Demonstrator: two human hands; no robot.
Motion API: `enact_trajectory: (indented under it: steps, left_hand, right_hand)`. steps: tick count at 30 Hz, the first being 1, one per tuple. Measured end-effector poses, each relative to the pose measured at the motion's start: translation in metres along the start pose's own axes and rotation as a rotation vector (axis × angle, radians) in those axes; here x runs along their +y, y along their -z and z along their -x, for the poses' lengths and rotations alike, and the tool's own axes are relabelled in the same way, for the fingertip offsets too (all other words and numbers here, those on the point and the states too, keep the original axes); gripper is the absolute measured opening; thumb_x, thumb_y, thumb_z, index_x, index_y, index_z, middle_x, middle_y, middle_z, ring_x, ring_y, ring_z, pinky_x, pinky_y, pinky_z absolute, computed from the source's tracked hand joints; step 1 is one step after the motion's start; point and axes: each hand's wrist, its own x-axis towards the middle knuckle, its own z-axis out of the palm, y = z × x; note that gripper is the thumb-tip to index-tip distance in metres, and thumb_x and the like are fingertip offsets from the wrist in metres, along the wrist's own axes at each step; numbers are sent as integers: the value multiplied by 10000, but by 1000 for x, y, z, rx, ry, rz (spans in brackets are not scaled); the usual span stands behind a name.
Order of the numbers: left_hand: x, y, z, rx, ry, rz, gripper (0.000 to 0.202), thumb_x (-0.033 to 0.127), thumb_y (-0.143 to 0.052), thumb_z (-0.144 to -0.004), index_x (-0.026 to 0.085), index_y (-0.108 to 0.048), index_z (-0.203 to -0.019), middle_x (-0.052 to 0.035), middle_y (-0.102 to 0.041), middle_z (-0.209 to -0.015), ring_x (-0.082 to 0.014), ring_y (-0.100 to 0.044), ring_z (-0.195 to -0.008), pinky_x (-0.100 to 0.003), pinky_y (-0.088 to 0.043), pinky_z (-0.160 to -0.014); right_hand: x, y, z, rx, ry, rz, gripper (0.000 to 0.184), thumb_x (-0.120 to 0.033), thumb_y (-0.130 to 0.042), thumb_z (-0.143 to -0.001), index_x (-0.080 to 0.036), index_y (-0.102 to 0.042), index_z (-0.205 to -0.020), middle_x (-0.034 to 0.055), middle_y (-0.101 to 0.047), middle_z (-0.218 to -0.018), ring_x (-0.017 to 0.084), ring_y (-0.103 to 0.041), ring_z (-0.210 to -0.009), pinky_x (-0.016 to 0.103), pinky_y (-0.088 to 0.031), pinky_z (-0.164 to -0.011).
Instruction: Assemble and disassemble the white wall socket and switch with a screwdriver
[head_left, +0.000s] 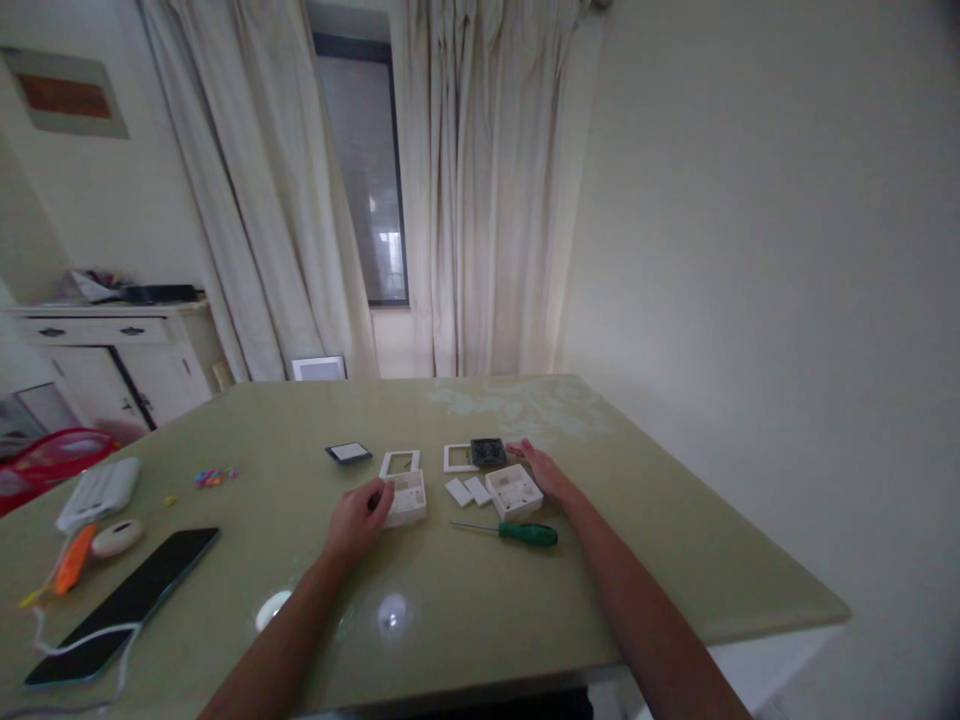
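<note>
My left hand point(360, 520) is closed at the left side of a white square open-topped box point(407, 498), its fingers curled against the edge. A dark patch shows between those fingers, too small to identify. My right hand point(541, 470) reaches in with its fingers stretched out beside a dark square module point(488, 452); I cannot tell if they touch. Just below the right hand sits a second white box point(514, 492), tilted toward me. Two small white plates point(466, 491) lie left of it. A green-handled screwdriver point(528, 534) rests in front, its shaft pointing left.
Behind the boxes lie two white square frames point(400, 462) and another dark module point(349, 453). On the left are a black phone point(131, 600) with a white cable, an orange object point(75, 560), a round white object point(117, 538), a white case point(98, 493) and colourful small pieces point(215, 478).
</note>
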Motion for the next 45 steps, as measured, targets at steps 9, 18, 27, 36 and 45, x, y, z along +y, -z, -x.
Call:
enact_trajectory:
  steps: [9,18,27,36,45]
  left_hand:
    - [-1,-1,1,9,-11,3,347,422,-679,-1098,163,-666,-867,61,-613,-712,-111,-585,-562,-252,-534,-571]
    - [-1,1,1,-18,20,-21,323,420,-683,-1096,159,-681,-906,49,-641,-751,-118,-612,-592,-264,-557,-596]
    - [3,4,1,-40,42,-20,323,437,-679,-1093,160,-680,-927,43,-639,-776,-123,-605,-607,-268,-545,-601]
    - [4,5,1,-41,50,-26,309,422,-683,-1094,157,-688,-935,39,-655,-788,-127,-627,-622,-273,-564,-614]
    - [5,6,1,-31,28,-26,309,410,-685,-1096,154,-689,-923,42,-656,-775,-126,-634,-618,-271,-570,-611]
  right_hand:
    - [10,16,3,-122,-55,36,325,-379,-723,-1050,-170,-687,-1296,92,-722,-1266,236,-738,-1052,437,-653,-899]
    - [9,3,4,-44,-106,104,348,-386,-719,-1052,-177,-678,-1327,101,-708,-1316,252,-730,-1100,461,-645,-935]
    - [-5,-9,7,7,-150,203,333,-387,-709,-1058,-184,-682,-1321,102,-708,-1323,250,-728,-1105,461,-642,-945]
    - [-14,-13,11,31,-214,193,313,-402,-690,-1072,-179,-688,-1292,89,-728,-1246,217,-741,-1007,406,-658,-863]
    - [-12,-9,10,95,-190,260,329,-399,-694,-1068,-187,-683,-1318,100,-713,-1308,240,-733,-1080,446,-648,-925]
